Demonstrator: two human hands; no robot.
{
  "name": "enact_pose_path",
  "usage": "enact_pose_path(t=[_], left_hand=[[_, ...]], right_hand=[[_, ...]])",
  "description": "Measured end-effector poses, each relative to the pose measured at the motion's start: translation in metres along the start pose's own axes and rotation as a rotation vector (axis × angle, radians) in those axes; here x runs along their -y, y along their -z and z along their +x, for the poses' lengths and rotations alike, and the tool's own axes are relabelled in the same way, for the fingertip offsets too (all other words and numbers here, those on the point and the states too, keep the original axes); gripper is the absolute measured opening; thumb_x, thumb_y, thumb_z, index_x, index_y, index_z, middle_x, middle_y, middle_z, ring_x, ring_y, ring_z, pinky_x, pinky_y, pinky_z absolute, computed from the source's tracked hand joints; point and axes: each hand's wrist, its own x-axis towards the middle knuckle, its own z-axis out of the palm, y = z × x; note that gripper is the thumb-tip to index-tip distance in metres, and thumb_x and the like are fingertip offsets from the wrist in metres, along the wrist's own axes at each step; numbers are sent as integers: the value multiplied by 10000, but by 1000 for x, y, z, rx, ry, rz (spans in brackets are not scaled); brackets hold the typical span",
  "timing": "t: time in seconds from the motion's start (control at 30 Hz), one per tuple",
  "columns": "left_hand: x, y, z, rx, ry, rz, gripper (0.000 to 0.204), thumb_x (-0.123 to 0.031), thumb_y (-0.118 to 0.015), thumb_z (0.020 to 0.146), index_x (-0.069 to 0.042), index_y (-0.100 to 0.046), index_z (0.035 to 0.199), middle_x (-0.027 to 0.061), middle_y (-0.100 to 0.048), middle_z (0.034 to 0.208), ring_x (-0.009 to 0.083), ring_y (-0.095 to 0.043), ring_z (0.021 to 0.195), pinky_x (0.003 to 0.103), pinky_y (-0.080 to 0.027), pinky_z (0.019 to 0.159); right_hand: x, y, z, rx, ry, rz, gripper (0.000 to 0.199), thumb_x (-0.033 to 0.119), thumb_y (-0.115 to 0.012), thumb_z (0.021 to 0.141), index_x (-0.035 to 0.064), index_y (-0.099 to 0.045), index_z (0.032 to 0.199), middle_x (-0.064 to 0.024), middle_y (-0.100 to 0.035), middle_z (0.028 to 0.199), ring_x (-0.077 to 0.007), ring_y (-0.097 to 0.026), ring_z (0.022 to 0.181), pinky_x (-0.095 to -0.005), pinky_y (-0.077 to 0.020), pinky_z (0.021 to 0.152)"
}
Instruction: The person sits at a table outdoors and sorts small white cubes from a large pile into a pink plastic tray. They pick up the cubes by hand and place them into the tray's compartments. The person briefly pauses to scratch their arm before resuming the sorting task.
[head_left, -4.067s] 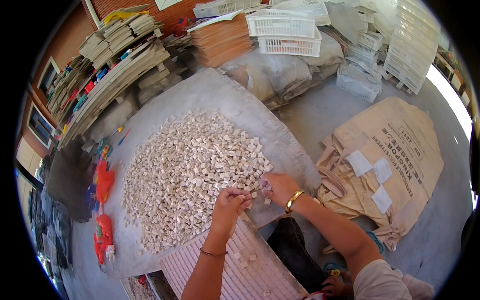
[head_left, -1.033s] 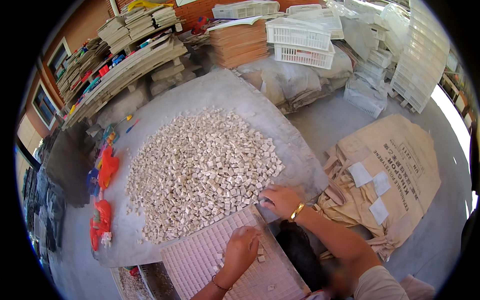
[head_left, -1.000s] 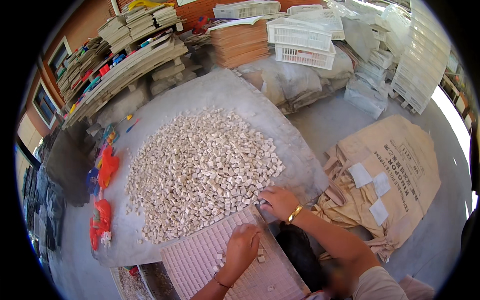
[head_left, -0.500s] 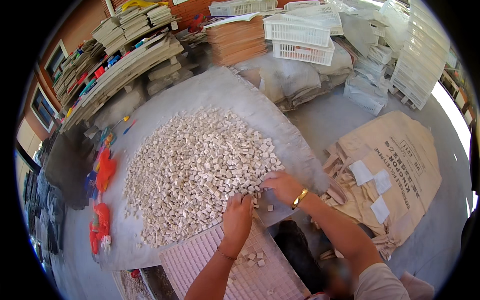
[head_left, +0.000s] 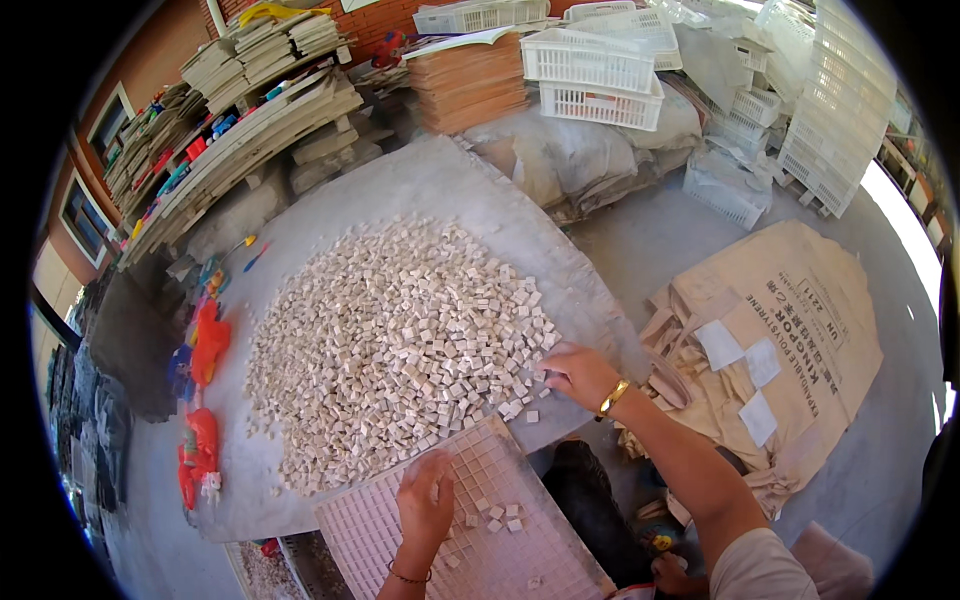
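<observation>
A wide heap of small pale square tiles [head_left: 400, 340] lies on a grey, dusty board [head_left: 330, 190]. At its near edge is a pinkish tray with a raised grid [head_left: 380, 520], with a few loose tiles [head_left: 495, 515] on it. My left hand [head_left: 427, 498] is over the tray's left-middle part, fingers curled together; whatever is in them is hidden. My right hand [head_left: 582, 376], a gold bangle [head_left: 612, 398] on its wrist, bends its fingers at the heap's right edge. Whether a tile sits in that grip does not show. One stray tile [head_left: 532, 416] lies just below it.
A large tan sack [head_left: 790, 320] spreads on the floor at right. White plastic crates [head_left: 600, 100] and an orange-brown stack [head_left: 467, 85] stand behind. Red plastic pieces [head_left: 208, 340] line the board's left side. Part of another person [head_left: 672, 577] shows at the lower edge.
My left hand has drawn back from the heap's near edge to over the grid tray. The right hand has shifted slightly right and stays beside the heap.
</observation>
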Motion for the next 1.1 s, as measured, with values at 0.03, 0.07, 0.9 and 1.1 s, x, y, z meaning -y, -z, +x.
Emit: enact_pose_path(t=[0.03, 0.07, 0.9, 1.1], left_hand=[[5, 14, -9, -27, 37, 27, 174, 29, -565, 751, -11, -602, 916, 156, -619, 954, 331, -595, 885, 378, -472, 783], [12, 27, -17, -50, 47, 76, 164, 31, -563, 751, -8, -605, 905, 163, -618, 949, 336, -594, 881, 381, -470, 783], [23, 17, -5, 162, -75, 73, 288, 9, -623, 694, 10, -575, 978, 154, -566, 1062, 335, -526, 997, 384, -441, 858], [9, 21, 2, 227, -19, 56, 321, -6, -639, 683, 16, -574, 997, 165, -558, 1092, 344, -514, 1018, 386, -432, 878]], right_hand=[[0, -3, 0, -6, -13, -8, 188, 87, -605, 731, 62, -607, 918, -123, -587, 820, -313, -559, 805, -388, -456, 724], [0, -6, 0, -11, -28, -20, 190, 86, -605, 733, 53, -605, 920, -129, -585, 825, -320, -557, 802, -391, -456, 723], [44, -6, 8, 254, -197, -197, 233, 203, -652, 747, 122, -607, 962, -103, -568, 823, -283, -569, 774, -384, -455, 696], [31, -10, 4, 205, -46, -224, 193, 197, -680, 725, 110, -617, 886, -86, -560, 753, -256, -555, 725, -366, -445, 656]])
